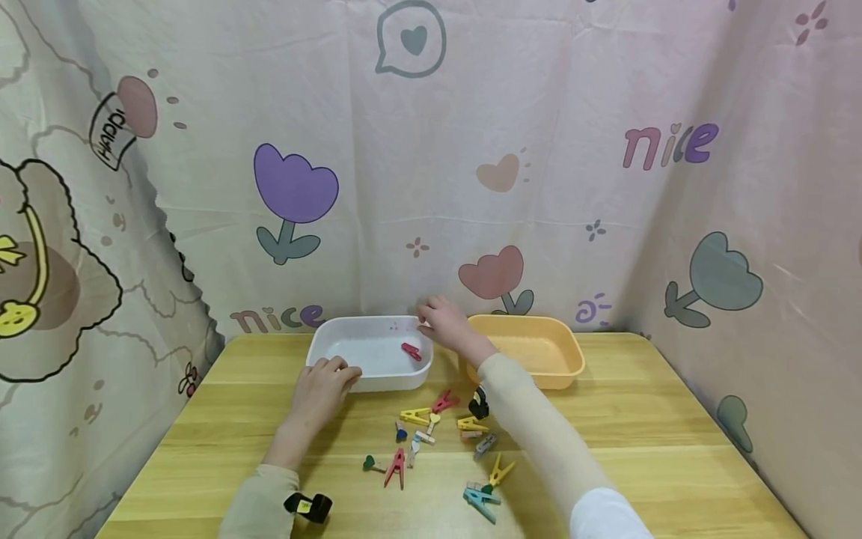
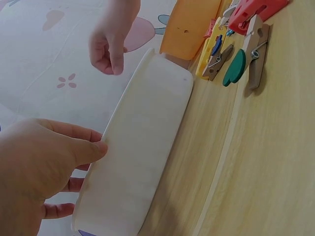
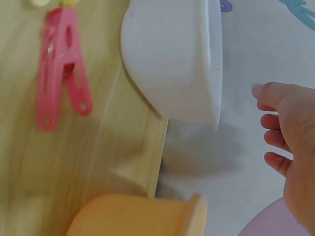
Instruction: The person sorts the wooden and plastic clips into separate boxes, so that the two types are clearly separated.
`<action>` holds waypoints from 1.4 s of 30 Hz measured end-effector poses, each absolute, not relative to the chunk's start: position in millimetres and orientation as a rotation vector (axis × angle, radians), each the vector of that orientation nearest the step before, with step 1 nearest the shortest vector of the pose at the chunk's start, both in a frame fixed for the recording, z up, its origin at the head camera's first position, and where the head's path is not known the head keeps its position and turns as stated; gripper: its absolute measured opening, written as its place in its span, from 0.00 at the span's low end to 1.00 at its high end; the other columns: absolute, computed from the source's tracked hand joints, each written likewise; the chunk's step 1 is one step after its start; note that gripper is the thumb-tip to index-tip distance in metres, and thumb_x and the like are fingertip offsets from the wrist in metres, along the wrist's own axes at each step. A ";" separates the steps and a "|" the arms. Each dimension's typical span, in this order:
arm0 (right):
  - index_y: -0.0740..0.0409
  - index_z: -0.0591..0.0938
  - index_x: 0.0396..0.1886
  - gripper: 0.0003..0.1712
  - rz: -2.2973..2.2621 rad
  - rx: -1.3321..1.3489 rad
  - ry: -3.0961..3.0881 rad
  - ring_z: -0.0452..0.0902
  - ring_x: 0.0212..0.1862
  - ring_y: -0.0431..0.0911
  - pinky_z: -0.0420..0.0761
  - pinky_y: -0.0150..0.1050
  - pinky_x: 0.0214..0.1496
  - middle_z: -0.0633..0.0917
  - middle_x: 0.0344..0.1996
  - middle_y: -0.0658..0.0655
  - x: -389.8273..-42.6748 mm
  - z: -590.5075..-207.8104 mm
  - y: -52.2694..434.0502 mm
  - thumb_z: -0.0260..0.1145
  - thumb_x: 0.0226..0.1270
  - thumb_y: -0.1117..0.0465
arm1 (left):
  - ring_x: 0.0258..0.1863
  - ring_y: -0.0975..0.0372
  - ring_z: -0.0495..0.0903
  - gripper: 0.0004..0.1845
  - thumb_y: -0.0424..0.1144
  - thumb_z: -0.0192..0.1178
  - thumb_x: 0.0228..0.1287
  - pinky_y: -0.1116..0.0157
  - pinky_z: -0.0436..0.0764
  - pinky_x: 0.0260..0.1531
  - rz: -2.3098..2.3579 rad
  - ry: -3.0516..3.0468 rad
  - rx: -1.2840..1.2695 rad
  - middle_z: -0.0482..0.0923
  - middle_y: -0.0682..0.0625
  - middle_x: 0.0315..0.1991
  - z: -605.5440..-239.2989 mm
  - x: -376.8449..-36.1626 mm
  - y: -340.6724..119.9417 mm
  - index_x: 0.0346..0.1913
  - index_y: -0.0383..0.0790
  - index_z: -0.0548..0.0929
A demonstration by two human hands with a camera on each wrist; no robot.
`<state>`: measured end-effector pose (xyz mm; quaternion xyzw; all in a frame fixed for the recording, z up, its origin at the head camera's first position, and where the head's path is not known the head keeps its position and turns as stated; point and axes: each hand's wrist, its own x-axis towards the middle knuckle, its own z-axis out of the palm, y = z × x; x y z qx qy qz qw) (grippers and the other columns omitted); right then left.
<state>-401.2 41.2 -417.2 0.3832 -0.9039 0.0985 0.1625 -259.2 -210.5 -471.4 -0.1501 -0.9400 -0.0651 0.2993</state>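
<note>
1. The white tub (image 1: 369, 364) is a shallow rectangular plastic tray with rounded corners, standing upright just left of centre in the head view, at the table's far edge against the curtain.
2. A red peg (image 1: 411, 351) lies flat inside the tub, near its right wall.
3. The left hand (image 1: 325, 385) holds the tub's near left rim, thumb on the outer wall.
4. The right hand (image 1: 441, 322) hovers over the tub's far right corner, fingers loosely bent, holding nothing.
</note>
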 end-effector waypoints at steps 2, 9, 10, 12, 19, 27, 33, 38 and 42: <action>0.57 0.83 0.40 0.09 0.280 1.115 -2.558 0.72 0.44 0.48 0.76 0.42 0.47 0.80 0.40 0.55 -397.8 -417.4 46.2 0.69 0.64 0.58 | 0.33 0.54 0.77 0.04 0.40 0.67 0.60 0.56 0.73 0.30 -0.170 -2.496 -0.401 0.81 0.52 0.33 -471.3 -259.2 -210.5 0.37 0.53 0.87; 0.56 0.83 0.38 0.09 0.249 1.177 -2.429 0.72 0.42 0.48 0.74 0.42 0.43 0.79 0.36 0.53 -385.1 -419.8 64.3 0.71 0.61 0.59 | 0.34 0.54 0.77 0.04 0.40 0.67 0.60 0.55 0.74 0.31 -0.171 -2.493 -0.403 0.81 0.52 0.33 -471.5 -259.1 -210.6 0.37 0.53 0.87; 0.56 0.83 0.38 0.09 0.265 1.186 -2.410 0.72 0.42 0.48 0.74 0.42 0.42 0.79 0.36 0.54 -382.9 -419.5 67.0 0.72 0.60 0.60 | 0.34 0.54 0.77 0.04 0.40 0.67 0.60 0.55 0.74 0.31 -0.170 -2.494 -0.403 0.81 0.52 0.33 -471.5 -259.2 -210.6 0.37 0.53 0.87; 0.57 0.83 0.38 0.09 0.284 1.195 -2.377 0.73 0.42 0.49 0.74 0.43 0.43 0.79 0.36 0.54 -378.8 -419.2 72.5 0.73 0.59 0.61 | 0.34 0.54 0.77 0.04 0.40 0.67 0.60 0.55 0.74 0.31 -0.167 -2.493 -0.405 0.81 0.52 0.33 -471.5 -259.4 -210.3 0.37 0.53 0.86; 0.57 0.84 0.37 0.08 0.280 1.198 -2.350 0.72 0.42 0.49 0.74 0.43 0.45 0.78 0.37 0.54 -362.1 -418.1 91.0 0.72 0.60 0.59 | 0.35 0.54 0.78 0.04 0.40 0.67 0.60 0.55 0.74 0.31 -0.168 -2.508 -0.393 0.81 0.52 0.34 -470.6 -258.7 -209.6 0.38 0.53 0.86; 0.54 0.82 0.35 0.09 0.264 1.221 -2.263 0.72 0.40 0.48 0.74 0.43 0.46 0.78 0.35 0.52 -344.2 -426.1 109.7 0.73 0.58 0.59 | 0.36 0.53 0.78 0.04 0.40 0.66 0.62 0.54 0.75 0.32 -0.174 -2.534 -0.369 0.81 0.51 0.35 -469.1 -257.0 -208.6 0.38 0.53 0.86; 0.53 0.81 0.33 0.09 0.300 1.237 -2.193 0.72 0.39 0.47 0.73 0.42 0.43 0.78 0.34 0.51 -333.4 -433.7 121.7 0.74 0.56 0.60 | 0.36 0.53 0.79 0.03 0.41 0.65 0.62 0.53 0.75 0.33 -0.204 -2.539 -0.345 0.81 0.51 0.35 -469.8 -257.1 -208.5 0.38 0.53 0.86; 0.54 0.81 0.33 0.10 0.294 1.215 -2.184 0.73 0.39 0.47 0.74 0.42 0.42 0.78 0.35 0.52 -322.0 -442.4 132.4 0.75 0.54 0.61 | 0.37 0.53 0.79 0.04 0.42 0.65 0.62 0.53 0.75 0.34 -0.213 -2.550 -0.335 0.81 0.52 0.36 -471.1 -257.8 -208.7 0.39 0.53 0.86; 0.54 0.82 0.35 0.13 0.311 1.199 -2.197 0.73 0.40 0.47 0.74 0.43 0.43 0.79 0.36 0.52 -310.5 -451.0 140.9 0.77 0.51 0.62 | 0.37 0.53 0.78 0.04 0.42 0.66 0.62 0.52 0.74 0.34 -0.208 -2.550 -0.339 0.81 0.52 0.36 -471.7 -258.1 -208.4 0.39 0.52 0.87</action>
